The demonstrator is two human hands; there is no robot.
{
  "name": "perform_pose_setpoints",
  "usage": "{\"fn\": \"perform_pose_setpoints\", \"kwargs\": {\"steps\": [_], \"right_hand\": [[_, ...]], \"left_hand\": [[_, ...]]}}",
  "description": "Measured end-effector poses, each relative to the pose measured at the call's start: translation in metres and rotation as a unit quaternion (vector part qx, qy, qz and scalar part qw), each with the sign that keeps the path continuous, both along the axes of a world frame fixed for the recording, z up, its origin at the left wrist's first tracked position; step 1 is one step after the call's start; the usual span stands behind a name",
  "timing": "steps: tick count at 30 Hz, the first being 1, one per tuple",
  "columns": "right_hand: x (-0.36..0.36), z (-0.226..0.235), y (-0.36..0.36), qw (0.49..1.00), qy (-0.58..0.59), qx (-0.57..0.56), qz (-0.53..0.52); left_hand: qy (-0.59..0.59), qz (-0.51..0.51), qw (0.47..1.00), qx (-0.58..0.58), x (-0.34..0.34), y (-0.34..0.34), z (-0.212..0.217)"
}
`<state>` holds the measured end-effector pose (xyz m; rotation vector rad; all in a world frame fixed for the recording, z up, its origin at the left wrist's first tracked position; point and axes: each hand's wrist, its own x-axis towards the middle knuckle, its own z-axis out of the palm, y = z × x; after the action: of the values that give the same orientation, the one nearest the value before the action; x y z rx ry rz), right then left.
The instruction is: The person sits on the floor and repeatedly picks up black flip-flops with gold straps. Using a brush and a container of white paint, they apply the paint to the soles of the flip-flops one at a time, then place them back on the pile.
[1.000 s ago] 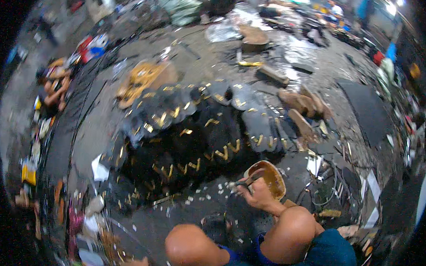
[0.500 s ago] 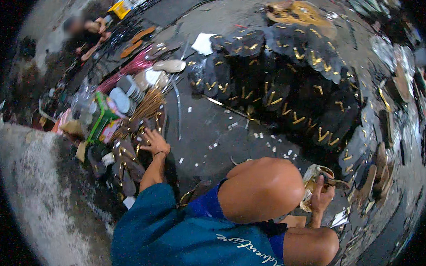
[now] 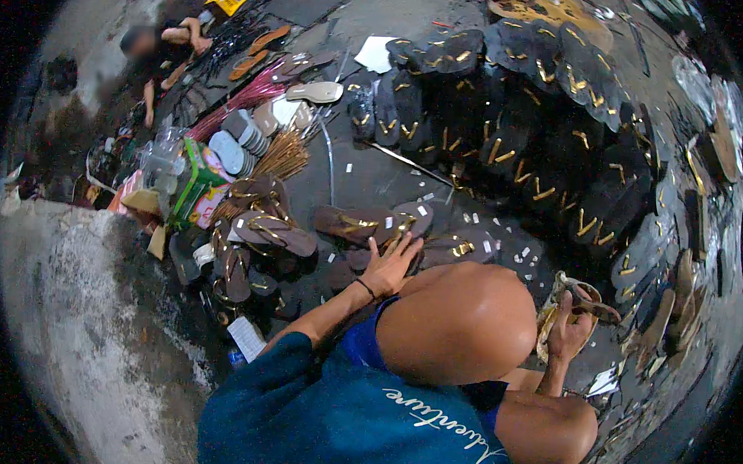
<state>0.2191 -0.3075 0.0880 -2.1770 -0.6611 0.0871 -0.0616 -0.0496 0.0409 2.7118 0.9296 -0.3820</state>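
Observation:
My left hand point(image 3: 393, 267) is spread, fingers apart, over brown flip-flops with gold straps lying in front of my knee. Its fingertips touch or nearly touch a flip-flop point(image 3: 406, 220) bearing a small white label. To its left lies another brown flip-flop point(image 3: 339, 223), and more of them point(image 3: 275, 233) are heaped farther left. At the right, beyond my knee, my right hand point(image 3: 571, 329) is closed around a brown sandal point(image 3: 599, 309), seen partly edge-on. A cream-coloured, crumpled-looking thing point(image 3: 546, 328) sits behind that hand, partly hidden.
Many dark flip-flops point(image 3: 545, 189) with gold straps stand in rows ahead. Small white labels point(image 3: 522, 255) dot the floor. At left are a green box point(image 3: 195, 177), stacked grey soles point(image 3: 229, 152) and brown sticks point(image 3: 282, 155). Another person point(image 3: 169, 57) sits at the far left.
My left hand has moved right, from the heap at left to in front of my knee. Several brown flip-flops now lie there on the floor. The right hand keeps its hold.

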Motion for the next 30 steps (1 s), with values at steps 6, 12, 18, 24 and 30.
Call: {"fn": "perform_pose_setpoints", "kwargs": {"steps": [6,12,18,24,30], "right_hand": [[-0.003,-0.007,-0.054,0.983,0.101,0.055,-0.143],[0.009,0.009,-0.068,0.976,0.085,0.005,-0.199],[0.031,-0.031,-0.077,0.961,-0.093,-0.194,-0.175],[0.005,0.002,-0.089,0.949,-0.050,-0.214,-0.226],[-0.055,0.012,-0.125,0.898,0.124,-0.400,-0.133]], "left_hand": [[-0.178,-0.028,0.983,0.035,0.014,0.070,0.059],[-0.084,0.109,0.985,-0.101,-0.040,0.135,0.022],[-0.138,0.056,0.988,-0.046,0.048,0.085,0.092],[-0.127,-0.233,0.957,-0.112,0.131,0.015,0.016],[-0.170,-0.288,0.931,-0.147,0.100,0.024,-0.029]]}}
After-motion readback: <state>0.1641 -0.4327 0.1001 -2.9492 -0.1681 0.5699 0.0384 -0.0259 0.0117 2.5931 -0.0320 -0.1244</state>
